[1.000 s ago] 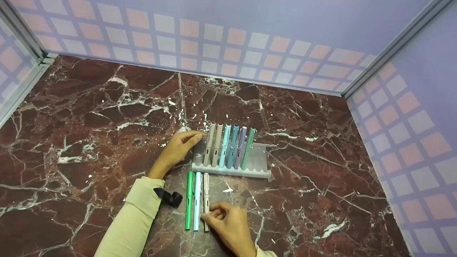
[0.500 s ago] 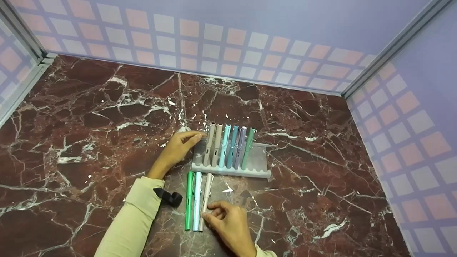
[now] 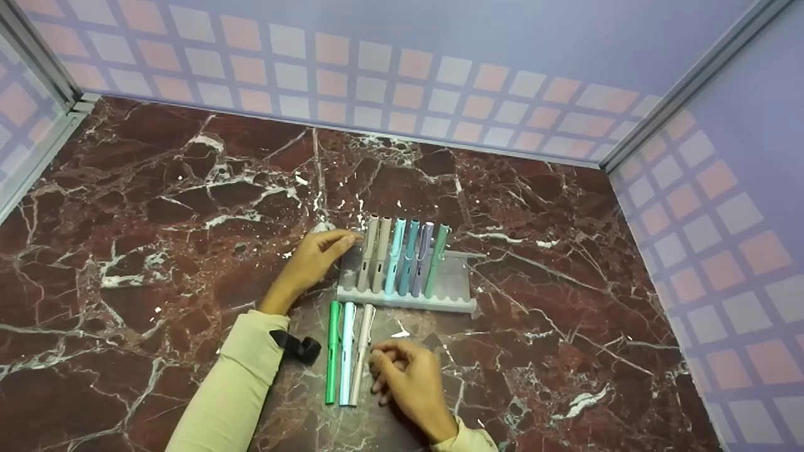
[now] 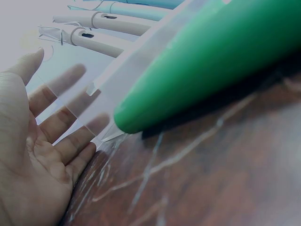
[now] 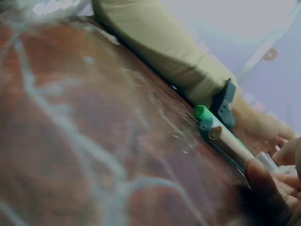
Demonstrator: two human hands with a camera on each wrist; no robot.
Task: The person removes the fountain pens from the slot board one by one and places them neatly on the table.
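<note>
A clear pen stand (image 3: 455, 304) bears several capped pens: two taupe ones, a turquoise pen (image 3: 396, 257), a teal pen (image 3: 410, 257), a purple pen (image 3: 423, 260) and a dark green pen (image 3: 437, 260). At its left end is my left hand (image 3: 314, 257); the left wrist view shows its extended fingers through the clear plastic. In front of the stand lie a bright green pen (image 3: 333, 355), a pale turquoise pen (image 3: 346, 355) and a beige pen (image 3: 362, 355). My right hand (image 3: 411, 380), fingers loosely bent, is just right of the beige pen and does not grip it.
A dark red marbled tabletop (image 3: 565, 263) with white veins lies beneath everything. Lilac walls (image 3: 352, 81) with pink and white squares enclose it at the back and sides. A black strap (image 3: 298, 347) sits on the left sleeve (image 3: 235, 380).
The beige pen has turned, its lower end coming left against the pale turquoise pen and its top slanting right. My right hand has let go of it and moved slightly right. My left hand stays put.
</note>
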